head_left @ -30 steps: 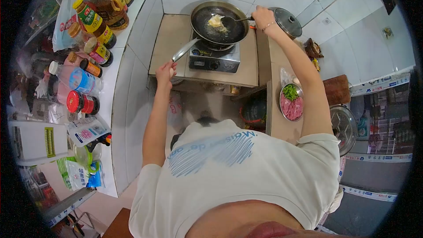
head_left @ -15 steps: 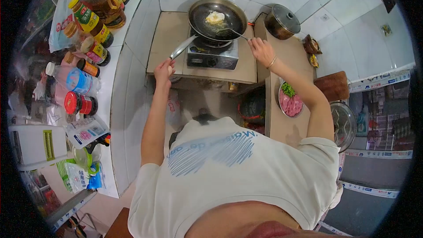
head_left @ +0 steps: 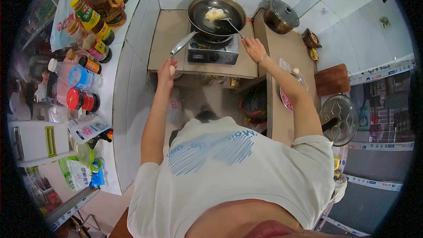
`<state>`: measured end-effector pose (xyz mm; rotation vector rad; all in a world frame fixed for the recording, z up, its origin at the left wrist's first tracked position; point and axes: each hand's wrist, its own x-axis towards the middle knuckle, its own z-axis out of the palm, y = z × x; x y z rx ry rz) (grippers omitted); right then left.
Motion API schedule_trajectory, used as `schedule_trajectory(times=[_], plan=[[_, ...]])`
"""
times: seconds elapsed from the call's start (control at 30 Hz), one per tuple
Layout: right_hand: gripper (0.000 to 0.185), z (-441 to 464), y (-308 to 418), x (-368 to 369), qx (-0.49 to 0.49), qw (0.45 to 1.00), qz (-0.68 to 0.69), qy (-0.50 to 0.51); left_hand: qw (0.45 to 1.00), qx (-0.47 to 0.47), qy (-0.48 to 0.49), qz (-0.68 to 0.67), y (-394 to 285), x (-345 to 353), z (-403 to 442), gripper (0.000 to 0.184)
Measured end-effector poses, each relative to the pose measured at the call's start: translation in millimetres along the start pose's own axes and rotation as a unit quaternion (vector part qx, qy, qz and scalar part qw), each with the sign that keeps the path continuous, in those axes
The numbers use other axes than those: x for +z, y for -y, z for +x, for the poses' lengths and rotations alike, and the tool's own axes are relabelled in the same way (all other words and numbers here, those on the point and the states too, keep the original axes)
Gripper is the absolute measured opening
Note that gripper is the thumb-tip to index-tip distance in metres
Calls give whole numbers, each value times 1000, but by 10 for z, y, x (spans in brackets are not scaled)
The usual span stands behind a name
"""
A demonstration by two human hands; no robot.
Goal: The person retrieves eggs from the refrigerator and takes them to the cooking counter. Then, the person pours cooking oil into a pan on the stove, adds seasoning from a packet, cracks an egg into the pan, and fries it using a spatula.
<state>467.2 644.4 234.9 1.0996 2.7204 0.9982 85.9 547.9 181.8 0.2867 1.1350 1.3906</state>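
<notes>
A black wok (head_left: pixel 200 22) with a metal handle (head_left: pixel 182 45) sits on a portable gas stove (head_left: pixel 213 53). Inside it, a partly set white and yellow egg (head_left: pixel 214 14) is frying. My left hand (head_left: pixel 167 71) is closed at the handle's end, with a pale, egg-like round thing (head_left: pixel 172 70) showing against the fingers. My right hand (head_left: pixel 254 48) is closed around the handle of a metal spatula (head_left: pixel 232 25), whose blade reaches the right edge of the frying egg.
On the right counter stand a lidded pot (head_left: pixel 282 16), a bowl of pink meat (head_left: pixel 286 100) partly behind my arm, and a whole egg (head_left: pixel 295 70). A cutting board (head_left: pixel 332 79) and glass lid (head_left: pixel 338 120) are farther right. Bottles (head_left: pixel 91 20) and jars crowd the left ledge.
The spatula blade has swung upward to the egg's right edge, and the egg's shape has shifted. My right hand has moved slightly left, while my left hand stays at the handle's end.
</notes>
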Motion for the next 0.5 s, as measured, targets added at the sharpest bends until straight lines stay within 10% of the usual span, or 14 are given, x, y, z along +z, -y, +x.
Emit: schedule_trajectory(times=[0.5], plan=[[69, -10, 642, -86, 150, 970, 173, 80, 971, -162, 88, -154, 327, -139, -464, 28]])
